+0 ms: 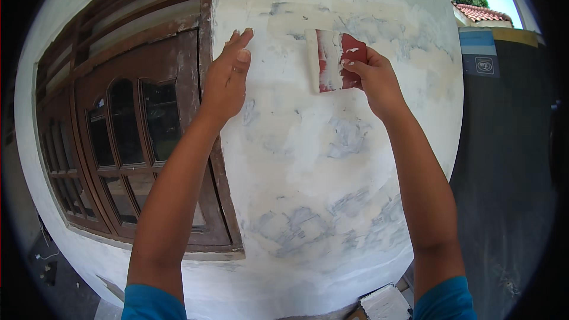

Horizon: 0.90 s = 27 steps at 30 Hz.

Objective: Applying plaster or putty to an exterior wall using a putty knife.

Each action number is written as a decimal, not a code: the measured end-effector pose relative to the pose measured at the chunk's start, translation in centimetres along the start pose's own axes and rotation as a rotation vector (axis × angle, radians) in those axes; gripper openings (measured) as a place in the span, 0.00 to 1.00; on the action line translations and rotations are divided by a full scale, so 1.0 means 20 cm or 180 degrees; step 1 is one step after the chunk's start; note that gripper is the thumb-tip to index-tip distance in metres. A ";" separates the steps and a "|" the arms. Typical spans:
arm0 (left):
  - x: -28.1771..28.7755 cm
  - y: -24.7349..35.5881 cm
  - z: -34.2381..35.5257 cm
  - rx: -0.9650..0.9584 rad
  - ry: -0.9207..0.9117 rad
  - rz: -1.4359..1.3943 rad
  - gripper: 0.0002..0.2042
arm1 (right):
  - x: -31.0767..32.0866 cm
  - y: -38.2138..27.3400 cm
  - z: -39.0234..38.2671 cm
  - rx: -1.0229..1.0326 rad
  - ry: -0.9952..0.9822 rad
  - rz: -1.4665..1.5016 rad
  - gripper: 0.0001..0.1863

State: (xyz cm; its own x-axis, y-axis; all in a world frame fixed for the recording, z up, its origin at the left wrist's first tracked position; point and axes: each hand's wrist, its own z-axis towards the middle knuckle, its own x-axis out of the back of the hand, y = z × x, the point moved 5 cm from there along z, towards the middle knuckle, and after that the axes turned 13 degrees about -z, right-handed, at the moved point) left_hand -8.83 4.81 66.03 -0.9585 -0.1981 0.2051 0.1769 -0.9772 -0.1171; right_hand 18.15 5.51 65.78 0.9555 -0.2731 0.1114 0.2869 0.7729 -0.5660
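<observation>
My right hand grips a flat red putty spreader by its right end, with the thumb on its face. White putty smears its face and lies thick along its left edge, which is up against or close to the wall; I cannot tell which. Grey patches show through the wall's white and cream coating. My left hand is raised beside the window frame, fingers stretched out and holding nothing. Whether it touches the wall is unclear.
A brown wooden window with dark panes fills the left side. On the right stands a dark upright panel with a blue and grey label. A white-smeared boxy object lies low by my right arm.
</observation>
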 end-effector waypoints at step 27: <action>0.08 -0.20 0.07 -0.1174 -0.0179 0.0738 0.33 | -0.18 -0.32 0.08 0.2339 0.0572 -0.3738 0.18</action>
State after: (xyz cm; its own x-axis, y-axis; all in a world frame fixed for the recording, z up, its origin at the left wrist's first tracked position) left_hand -10.80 8.20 68.24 -0.8873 -0.4229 0.1840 0.2844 -0.8159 -0.5034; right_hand 13.04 2.42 70.27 0.1289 -0.9885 0.0795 0.9275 0.1485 0.3430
